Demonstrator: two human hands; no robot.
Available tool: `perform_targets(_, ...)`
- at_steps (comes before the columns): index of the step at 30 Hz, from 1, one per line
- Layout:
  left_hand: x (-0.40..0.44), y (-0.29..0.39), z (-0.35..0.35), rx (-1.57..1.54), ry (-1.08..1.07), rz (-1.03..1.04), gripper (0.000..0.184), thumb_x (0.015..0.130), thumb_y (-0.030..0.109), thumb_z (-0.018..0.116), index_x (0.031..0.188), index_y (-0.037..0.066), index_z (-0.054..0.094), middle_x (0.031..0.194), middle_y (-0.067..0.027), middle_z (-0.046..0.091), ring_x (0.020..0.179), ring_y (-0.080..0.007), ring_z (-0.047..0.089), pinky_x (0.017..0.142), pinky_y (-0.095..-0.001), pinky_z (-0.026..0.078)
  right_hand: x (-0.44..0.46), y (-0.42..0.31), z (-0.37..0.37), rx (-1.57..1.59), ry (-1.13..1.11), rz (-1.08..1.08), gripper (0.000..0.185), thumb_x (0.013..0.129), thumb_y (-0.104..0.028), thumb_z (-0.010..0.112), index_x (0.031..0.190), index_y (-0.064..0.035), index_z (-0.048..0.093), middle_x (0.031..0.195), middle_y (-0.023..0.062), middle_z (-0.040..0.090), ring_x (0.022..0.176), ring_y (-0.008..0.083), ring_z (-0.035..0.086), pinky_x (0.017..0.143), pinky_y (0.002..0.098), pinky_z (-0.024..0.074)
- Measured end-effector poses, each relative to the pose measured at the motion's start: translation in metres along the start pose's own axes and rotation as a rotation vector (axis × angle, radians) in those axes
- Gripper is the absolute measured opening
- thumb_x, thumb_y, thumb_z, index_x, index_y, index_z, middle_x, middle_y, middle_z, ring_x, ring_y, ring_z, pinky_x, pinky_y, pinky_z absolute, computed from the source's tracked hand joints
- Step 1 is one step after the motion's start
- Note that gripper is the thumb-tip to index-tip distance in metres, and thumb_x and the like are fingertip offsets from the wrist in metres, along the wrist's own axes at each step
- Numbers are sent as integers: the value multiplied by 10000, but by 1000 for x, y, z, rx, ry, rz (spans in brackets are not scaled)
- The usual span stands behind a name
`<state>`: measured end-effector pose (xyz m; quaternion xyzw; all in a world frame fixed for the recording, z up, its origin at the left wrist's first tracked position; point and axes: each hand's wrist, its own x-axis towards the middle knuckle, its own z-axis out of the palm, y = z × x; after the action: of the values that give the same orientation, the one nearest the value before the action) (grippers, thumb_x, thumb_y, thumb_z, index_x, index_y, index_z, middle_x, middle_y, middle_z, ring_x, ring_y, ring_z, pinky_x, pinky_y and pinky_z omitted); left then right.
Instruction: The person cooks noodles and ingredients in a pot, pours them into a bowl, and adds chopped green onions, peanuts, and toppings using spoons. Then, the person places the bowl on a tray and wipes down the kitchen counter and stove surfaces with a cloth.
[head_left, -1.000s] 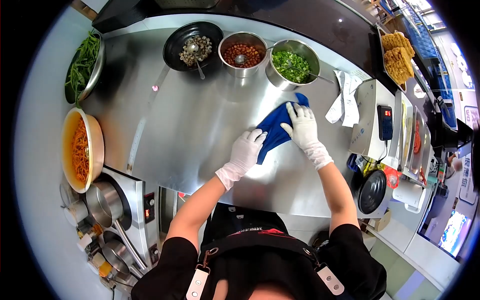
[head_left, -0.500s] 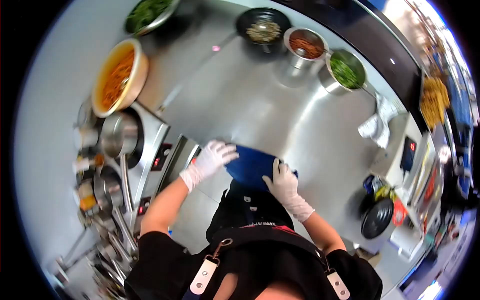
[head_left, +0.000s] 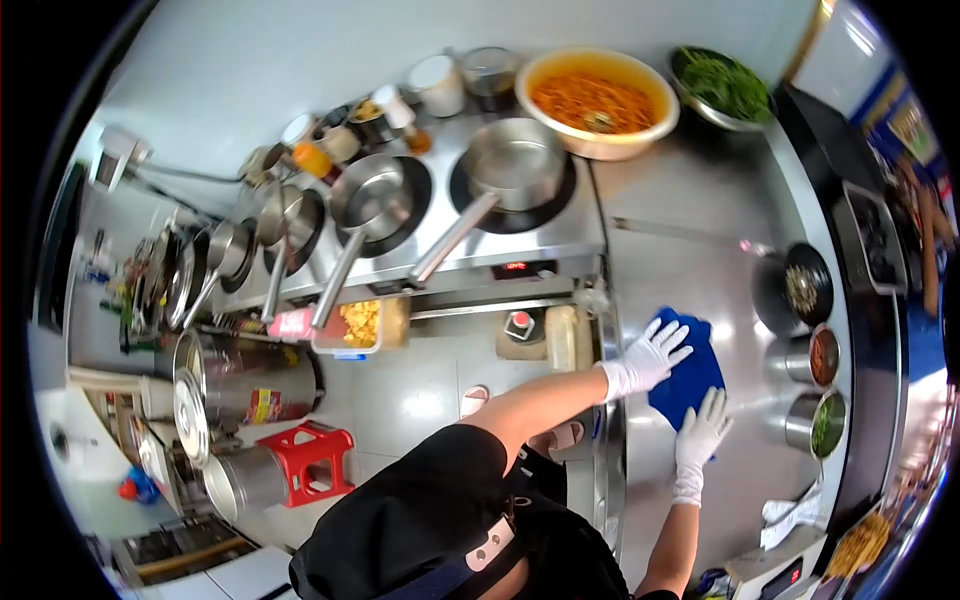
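Note:
A dark blue cloth (head_left: 690, 380) lies spread on the steel counter (head_left: 740, 205). My left hand (head_left: 650, 358), in a white glove, rests flat on the cloth's upper left part with fingers stretched out. Over its lower right edge lies my right hand (head_left: 704, 438), gloved too, palm down with its fingers extended. Neither hand grips the cloth; the palms hide parts of it.
Left stands a stove with saucepans (head_left: 515, 165). At the back are a basin of orange shreds (head_left: 598, 140) and a bowl of greens (head_left: 725, 95). Along the right edge sit a black bowl (head_left: 808, 285) and two steel pots (head_left: 803, 425). A red stool (head_left: 308, 462) stands on the floor.
My view has turned left, bringing in the stove and floor. The cloth, hanging at the counter's front edge between my hands before, now lies on the counter under both flattened hands.

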<state>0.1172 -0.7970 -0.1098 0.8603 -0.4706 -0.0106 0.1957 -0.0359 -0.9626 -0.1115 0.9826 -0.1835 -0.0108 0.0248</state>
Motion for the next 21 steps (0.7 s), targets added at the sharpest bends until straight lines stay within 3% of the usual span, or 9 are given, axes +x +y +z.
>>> perform_targets(2,-45,-11,-25,-73,125,-40,670,823,212,637,1413,23,381,1484,-236,318,1381,-389,300,1141,-507,231,-1,-2,2,3,-11,18,642,939,-307,459,1505,-87,251,1563,111,243,1446,287,210,1158,520,122)
perform_targets(4,-107,-28,-38,-197,142,-74,611,834,211,618,1366,-12,416,1405,-242,393,1301,-395,376,1105,-478,277,-1,-8,4,60,80,43,584,930,-247,478,1468,-69,337,1526,135,321,1407,300,295,1147,505,180)
perform_targets(8,-297,-86,-58,-272,-25,-190,431,870,246,585,1247,42,542,1239,-156,546,1105,-354,545,941,-447,434,0,-36,42,344,390,157,345,874,-33,496,1200,7,604,1273,225,565,1180,372,517,1005,422,407)
perform_targets(10,-414,-122,-50,-255,-85,-261,414,890,263,564,1235,36,548,1156,-163,585,1034,-356,586,861,-447,482,-12,-72,32,237,305,234,319,850,14,481,1138,26,620,1157,247,592,1069,395,541,923,437,442)
perform_targets(13,-568,-168,-81,-277,-474,-628,270,833,286,596,916,46,687,875,-207,671,795,-401,662,698,-509,520,-41,-127,24,208,338,121,273,833,35,475,1071,52,609,1022,246,584,971,429,527,864,479,432)
perform_targets(15,-661,-194,-104,-193,-497,-819,242,820,260,574,849,60,707,826,-201,685,769,-365,679,693,-488,531,-60,-168,17,282,211,48,216,841,23,483,1019,67,596,988,235,592,956,419,536,865,462,431)
perform_targets(17,-714,-219,-144,-93,-526,-1207,226,806,249,582,803,66,714,815,-198,686,758,-367,677,695,-478,537,-90,-219,29,528,155,-8,207,833,14,522,1016,71,599,989,214,630,931,347,579,910,396,443)
perform_targets(19,-759,-248,-181,62,-102,-1572,171,803,215,591,781,86,702,807,-170,690,769,-365,674,717,-475,540,-116,-275,50,654,-21,-76,243,831,13,533,1049,89,606,1009,175,643,937,303,587,906,386,455)
perform_targets(21,-782,-278,-222,206,397,-1602,184,820,251,611,837,82,682,823,-193,665,784,-395,640,700,-472,517,-138,-366,17,1094,-505,81,257,823,14,533,1049,72,640,998,70,647,899,169,591,850,301,465)
